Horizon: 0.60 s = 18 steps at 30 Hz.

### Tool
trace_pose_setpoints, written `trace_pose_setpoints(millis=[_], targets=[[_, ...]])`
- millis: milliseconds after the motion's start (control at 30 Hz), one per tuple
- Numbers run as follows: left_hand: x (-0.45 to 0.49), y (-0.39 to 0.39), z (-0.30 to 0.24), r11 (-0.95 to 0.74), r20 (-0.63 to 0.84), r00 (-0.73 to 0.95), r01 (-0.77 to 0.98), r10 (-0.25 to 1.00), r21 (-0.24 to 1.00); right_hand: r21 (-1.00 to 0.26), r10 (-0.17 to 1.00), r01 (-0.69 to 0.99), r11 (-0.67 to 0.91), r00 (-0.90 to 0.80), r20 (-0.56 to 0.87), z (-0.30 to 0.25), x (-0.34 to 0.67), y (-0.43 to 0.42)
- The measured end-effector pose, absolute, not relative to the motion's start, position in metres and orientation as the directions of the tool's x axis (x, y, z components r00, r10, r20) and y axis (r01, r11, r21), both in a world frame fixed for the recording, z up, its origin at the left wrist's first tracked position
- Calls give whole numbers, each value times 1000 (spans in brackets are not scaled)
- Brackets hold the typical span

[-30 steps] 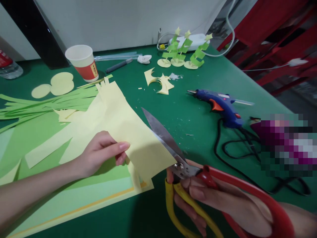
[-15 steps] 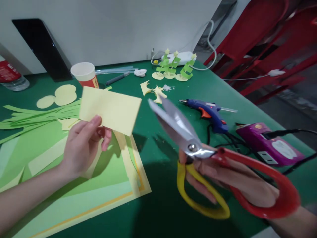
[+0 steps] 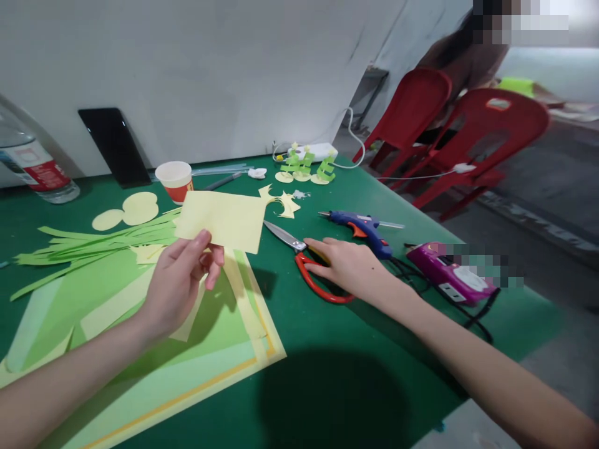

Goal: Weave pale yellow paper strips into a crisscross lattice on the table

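Observation:
My left hand (image 3: 185,277) pinches a pale yellow paper rectangle (image 3: 227,218) by its lower left edge, thumb in front, above a stack of green and yellow paper sheets (image 3: 224,368). The scissors (image 3: 322,294), with one red and one yellow handle, are down at the green tabletop, their blades together and pointing away to the left. Over the handles lies my right hand (image 3: 349,265), its fingers on the yellow one and partly hiding it. Just beyond the blade tips are yellow paper offcuts (image 3: 283,202).
Green paper strips (image 3: 107,240), yellow paper discs (image 3: 140,209) and a paper cup (image 3: 175,181) are at the left. A blue glue gun (image 3: 362,227) and a purple power block (image 3: 452,271) with cables lie right. Small paper plants (image 3: 304,165) stand behind. Beyond are red chairs (image 3: 496,131) and a person.
My right hand has brought the scissors from in front of the camera down to the tabletop, and their blades have closed. My left hand still holds the yellow paper. The view has shifted.

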<state>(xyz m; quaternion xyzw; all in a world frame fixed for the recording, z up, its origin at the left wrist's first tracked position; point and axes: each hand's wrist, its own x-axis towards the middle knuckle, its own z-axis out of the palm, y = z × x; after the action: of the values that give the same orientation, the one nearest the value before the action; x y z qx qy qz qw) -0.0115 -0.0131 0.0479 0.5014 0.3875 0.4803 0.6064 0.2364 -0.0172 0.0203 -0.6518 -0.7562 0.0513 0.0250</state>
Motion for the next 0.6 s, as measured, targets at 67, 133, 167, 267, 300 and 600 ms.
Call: trace_pose_setpoints(millis=[67,133,167,267,300,600], targets=[[-10,-15,49,36,10,240,-184,971,982,-119,980,973,199,-199,9,35,229,-20],[-10,-17,49,21,20,248,-159,968,987,-232,961,933,275,-266,69,50,215,-25],[-10,-18,49,9,26,254,-135,967,991,-463,946,825,324,-297,131,56,206,-27],[-13,-21,51,-45,51,313,-26,948,999,-877,938,396,271,-315,148,71,183,-34],[-15,-22,53,-74,63,344,18,937,997,-925,943,299,232,-303,139,75,177,-35],[-22,-41,77,-603,391,599,200,699,772,-989,967,36,145,-217,134,84,174,-41]])
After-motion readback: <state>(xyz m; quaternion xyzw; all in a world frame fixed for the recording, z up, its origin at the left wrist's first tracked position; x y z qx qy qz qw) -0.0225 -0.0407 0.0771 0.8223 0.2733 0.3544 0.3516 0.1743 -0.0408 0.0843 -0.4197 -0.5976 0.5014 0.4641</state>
